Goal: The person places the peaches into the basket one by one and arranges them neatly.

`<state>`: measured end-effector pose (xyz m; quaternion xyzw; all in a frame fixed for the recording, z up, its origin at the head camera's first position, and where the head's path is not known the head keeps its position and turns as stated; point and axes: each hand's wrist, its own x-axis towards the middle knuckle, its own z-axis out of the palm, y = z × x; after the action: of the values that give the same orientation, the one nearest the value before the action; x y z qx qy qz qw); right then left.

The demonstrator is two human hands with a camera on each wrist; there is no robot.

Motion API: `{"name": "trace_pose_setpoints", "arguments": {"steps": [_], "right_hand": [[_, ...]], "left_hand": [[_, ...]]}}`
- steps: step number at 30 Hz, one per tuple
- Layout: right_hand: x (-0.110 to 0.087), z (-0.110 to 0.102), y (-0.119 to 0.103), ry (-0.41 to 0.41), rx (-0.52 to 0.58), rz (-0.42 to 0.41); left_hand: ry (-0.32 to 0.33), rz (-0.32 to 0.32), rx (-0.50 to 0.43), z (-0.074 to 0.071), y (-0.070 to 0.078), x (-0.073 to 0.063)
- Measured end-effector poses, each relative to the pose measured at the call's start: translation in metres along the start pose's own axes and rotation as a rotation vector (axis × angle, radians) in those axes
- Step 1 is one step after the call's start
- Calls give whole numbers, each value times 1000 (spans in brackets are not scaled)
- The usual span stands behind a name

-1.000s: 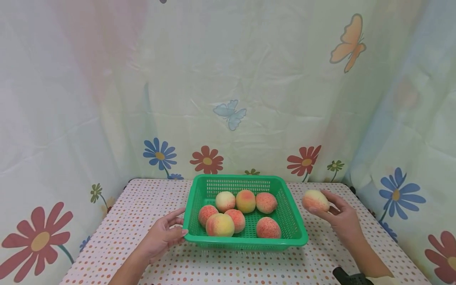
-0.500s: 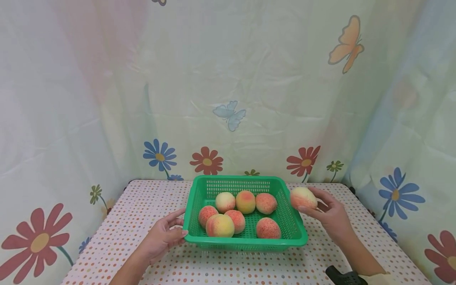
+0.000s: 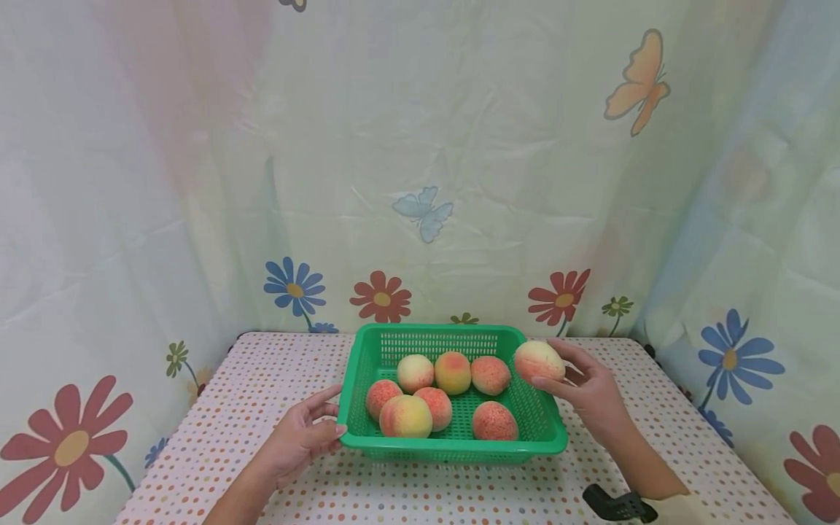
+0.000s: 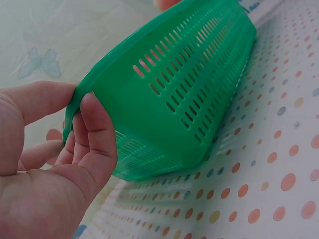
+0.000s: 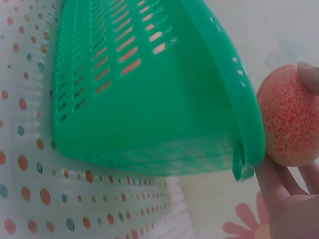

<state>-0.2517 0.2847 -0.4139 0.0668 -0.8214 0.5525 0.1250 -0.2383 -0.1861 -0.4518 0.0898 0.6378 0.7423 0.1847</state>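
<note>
A green plastic basket point(image 3: 453, 442) with slotted walls stands on the table, holding several peaches, among them a yellow-and-pink peach point(image 3: 412, 415) and a red-speckled peach point(image 3: 495, 421). My left hand point(image 3: 302, 435) grips the rim at the basket's left side; in the left wrist view its fingertips point(image 4: 94, 112) bend against the green edge. My right hand point(image 3: 593, 394) holds a pale peach with a pink blush point(image 3: 538, 362) between thumb and fingers, over the basket's right rim. From the right wrist, this peach's red-speckled side point(image 5: 289, 117) shows just beyond the rim.
The table is covered with a dotted cloth point(image 3: 275, 364). Behind it and along both sides hangs a curtain point(image 3: 499, 168) printed with flowers and butterflies. A black strap device point(image 3: 620, 504) sits on my right wrist.
My right hand has carried the pale peach leftward, from beside the basket to over its right rim. The left hand and the basket have stayed in place.
</note>
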Motion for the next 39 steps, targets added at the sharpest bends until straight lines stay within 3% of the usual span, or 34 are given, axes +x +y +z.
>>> {"name": "trace_pose_setpoints", "arguments": {"steps": [23, 39], "right_hand": [[8, 26, -14, -89, 15, 28], [13, 51, -27, -178, 5, 113]], "left_hand": [[-6, -6, -3, 3, 2, -1], [17, -15, 10, 0, 1, -1]]}}
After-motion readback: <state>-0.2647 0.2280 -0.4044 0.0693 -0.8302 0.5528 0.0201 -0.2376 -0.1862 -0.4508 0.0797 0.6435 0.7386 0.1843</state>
